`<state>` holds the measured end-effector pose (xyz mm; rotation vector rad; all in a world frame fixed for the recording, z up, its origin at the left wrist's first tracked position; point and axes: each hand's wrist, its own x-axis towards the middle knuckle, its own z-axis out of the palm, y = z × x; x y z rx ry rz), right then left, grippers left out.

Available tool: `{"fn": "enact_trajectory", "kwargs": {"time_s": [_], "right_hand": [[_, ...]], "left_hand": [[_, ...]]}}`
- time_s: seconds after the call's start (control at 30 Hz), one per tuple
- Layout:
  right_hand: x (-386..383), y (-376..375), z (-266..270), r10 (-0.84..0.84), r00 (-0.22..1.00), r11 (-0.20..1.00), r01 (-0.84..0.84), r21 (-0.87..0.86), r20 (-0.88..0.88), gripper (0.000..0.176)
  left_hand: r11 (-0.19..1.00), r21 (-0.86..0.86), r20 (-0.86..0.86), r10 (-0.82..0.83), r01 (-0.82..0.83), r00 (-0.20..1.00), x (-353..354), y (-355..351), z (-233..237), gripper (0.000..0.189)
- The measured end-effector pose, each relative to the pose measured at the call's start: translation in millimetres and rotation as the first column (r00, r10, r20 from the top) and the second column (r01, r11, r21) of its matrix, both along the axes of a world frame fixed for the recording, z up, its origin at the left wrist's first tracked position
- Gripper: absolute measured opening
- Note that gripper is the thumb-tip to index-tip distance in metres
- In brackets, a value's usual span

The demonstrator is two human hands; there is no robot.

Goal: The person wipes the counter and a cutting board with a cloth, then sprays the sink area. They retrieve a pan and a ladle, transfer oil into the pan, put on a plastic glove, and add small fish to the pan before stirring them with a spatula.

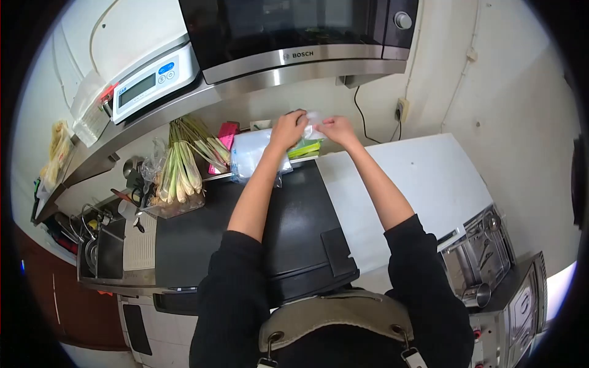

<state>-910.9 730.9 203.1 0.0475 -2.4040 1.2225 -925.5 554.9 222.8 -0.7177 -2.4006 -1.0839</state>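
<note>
Both my arms reach forward to the back of the counter. My left hand (288, 129) and my right hand (336, 129) together grip a small clear plastic bag (314, 122) held between them, just under the steel shelf. Below the hands lies a stack of clear plastic bags (253, 156) and some green and yellow packets (305, 148). A black machine top (294, 214) lies under my forearms.
A bunch of lemongrass stalks (181, 165) stands in a clear tub at left. A white scale (153, 83) and a Bosch microwave (294, 30) sit on the steel shelf. A white counter (417, 178) extends right. A sink (101, 245) is at far left, steel containers (485, 257) at right.
</note>
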Motion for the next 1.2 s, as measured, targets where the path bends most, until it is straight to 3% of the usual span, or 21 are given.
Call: {"fn": "enact_trajectory", "kwargs": {"time_s": [0.07, 0.1, 0.27, 0.37, 0.43, 0.47, 0.53, 0.6, 0.67, 0.7, 0.77, 0.87, 0.93, 1.0, 1.1, 1.17, 1.2], "right_hand": [[-11, -1, 2, 0.006, 0.995, 1.0, -0.008, 0.013, 0.098, 0.038], [-17, -2, -3, -0.009, 0.998, 1.0, 0.01, -0.012, 0.061, 0.029], [1, -6, 5, 0.007, 0.998, 0.998, -0.011, 0.07, 0.064, 0.023], [13, -10, 10, 0.014, 0.994, 0.983, 0.005, 0.182, -0.108, 0.016], [18, -13, 14, 0.016, 0.993, 0.982, 0.007, 0.19, -0.118, 0.015], [20, -15, 18, 0.012, 0.991, 0.981, 0.014, 0.193, -0.132, 0.014], [21, -13, 20, 0.01, 0.988, 0.974, 0.025, 0.227, -0.152, 0.013], [22, -10, 23, 0.007, 0.985, 0.964, 0.039, 0.262, -0.172, 0.012], [24, -7, 25, 0.007, 0.942, 0.958, 0.09, 0.273, -0.334, 0.01], [22, -5, 26, 0.008, 0.943, 0.957, 0.089, 0.275, -0.334, 0.01], [17, -1, 26, 0.087, 0.961, 0.995, -0.071, 0.067, -0.263, 0.008], [10, -1, 16, 0.167, 0.967, 0.983, -0.179, -0.045, -0.194, 0.008], [10, 0, 13, 0.194, 0.971, 0.975, -0.206, -0.083, -0.138, 0.009], [9, -1, 12, 0.229, 0.969, 0.964, -0.239, -0.119, -0.088, 0.01], [7, 0, 8, 0.225, 0.961, 0.956, -0.25, -0.154, -0.16, 0.011], [4, 3, 5, 0.092, 0.914, 0.993, -0.111, -0.026, -0.395, 0.011], [9, 4, 9, 0.092, 0.914, 0.993, -0.112, -0.026, -0.395, 0.011]], "left_hand": [[1.0, 0.012, -0.069, -0.022, 0.023, 0.997, -6, 0, -5, 0.039], [1.0, 0.013, -0.039, -0.015, 0.015, 0.999, -3, 0, -2, 0.039], [0.999, 0.044, 0.004, 0.003, -0.003, 1.0, -3, 1, 0, 0.04], [0.999, 0.04, 0.122, 0.005, -0.009, 0.993, 5, 1, 9, 0.039], [1.0, 0.005, 0.193, -0.001, 0.0, 0.981, 10, 0, 15, 0.046], [1.0, 0.007, 0.189, 0.003, -0.004, 0.982, 11, 0, 14, 0.046], [1.0, 0.001, -0.09, -0.012, 0.012, 0.996, 7, 1, 6, 0.052], [1.0, -0.005, -0.082, -0.03, 0.03, 0.996, 6, 1, 8, 0.058], [0.999, -0.052, 0.1, 0.012, -0.007, 0.995, 12, 1, 14, 0.062], [0.997, -0.073, 0.125, -0.006, 0.015, 0.992, 11, 0, 17, 0.066], [0.999, -0.053, 0.107, 0.006, 0.0, 0.994, 14, 1, 14, 0.067], [0.997, -0.076, 0.042, 0.022, -0.019, 0.999, 18, 3, 13, 0.067], [0.992, -0.12, -0.075, -0.052, 0.043, 0.996, 15, 0, 8, 0.058], [0.991, -0.12, -0.048, -0.071, 0.065, 0.996, 12, -3, 6, 0.055], [0.988, -0.134, -0.006, -0.08, 0.078, 0.997, 9, -3, 4, 0.048], [0.986, -0.15, 0.008, -0.071, 0.072, 0.997, 7, -3, 4, 0.045], [0.987, -0.149, 0.018, -0.056, 0.058, 0.998, 8, -3, 5, 0.042]]}}
